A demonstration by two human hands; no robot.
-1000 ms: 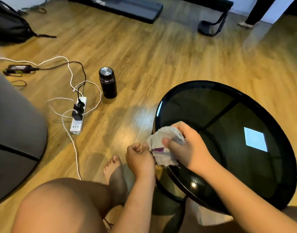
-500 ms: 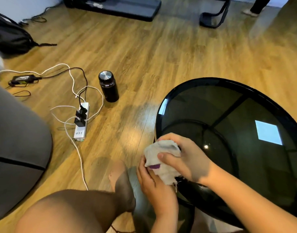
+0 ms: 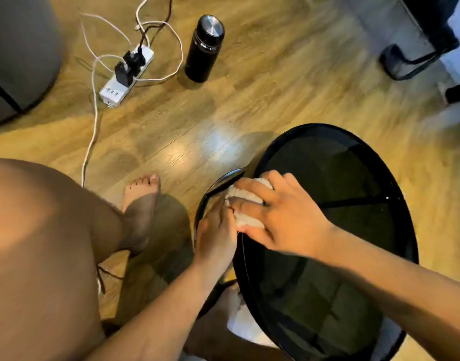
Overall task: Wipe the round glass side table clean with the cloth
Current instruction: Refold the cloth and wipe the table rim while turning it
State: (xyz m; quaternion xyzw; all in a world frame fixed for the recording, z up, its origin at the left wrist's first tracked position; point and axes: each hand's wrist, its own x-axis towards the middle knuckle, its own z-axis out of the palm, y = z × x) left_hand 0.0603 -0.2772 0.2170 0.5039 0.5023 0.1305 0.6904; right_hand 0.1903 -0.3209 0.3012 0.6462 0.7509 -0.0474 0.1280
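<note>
Seated view down onto a round black glass tabletop (image 3: 341, 230) at lower right, wood floor (image 3: 262, 100) all around. Right hand (image 3: 281, 220) now pressed flat over a bunched white cloth (image 3: 246, 201) at the near-left rim of the glass, fingers (image 3: 252, 187) spread and curled down over the wad, thumb tucked beneath its lower edge; half a second ago the same cloth sat lifted and pinched just off the rim. Left hand (image 3: 216, 238) moved in from below, now lying against the rim beside the cloth, fingertips meeting the cloth's left edge; whether gripping the fabric or only bracing the frame, cannot tell. Head swung forward and over, so the table fills more of the frame, with blur at the edges. Likely meaning: repositioning of the cloth finished, contact with the glass made, a wiping stroke along or inward from the edge about to start. Most of the dark surface looks untouched from here, so the task seems early. Off to the left on the floor, well apart: black flask (image 3: 205, 48), white power strip (image 3: 126, 74) with tangled cables.
</note>
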